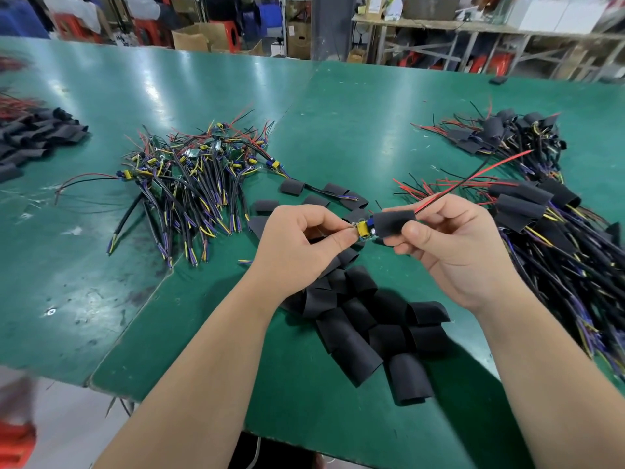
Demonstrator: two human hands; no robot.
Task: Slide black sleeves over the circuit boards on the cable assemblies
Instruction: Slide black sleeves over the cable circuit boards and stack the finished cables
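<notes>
My left hand (304, 238) pinches a small circuit board (364, 229) with a yellow part, held above the green table. My right hand (453, 245) pinches a black sleeve (394, 222) whose open end sits partly over the board's right end. Red and black wires (473, 179) run out of the sleeve's far end, up and to the right. Loose black sleeves (365, 319) lie in a pile below my hands. Bare cable assemblies (196, 174) are heaped at the left centre. Sleeved assemblies (554, 225) lie at the right.
The green table (338, 123) has a seam running diagonally through its middle. Another pile of black sleeves (37, 137) sits at the far left, and a second sleeved bundle (504, 133) at the back right. Stools, boxes and shelving stand behind the table.
</notes>
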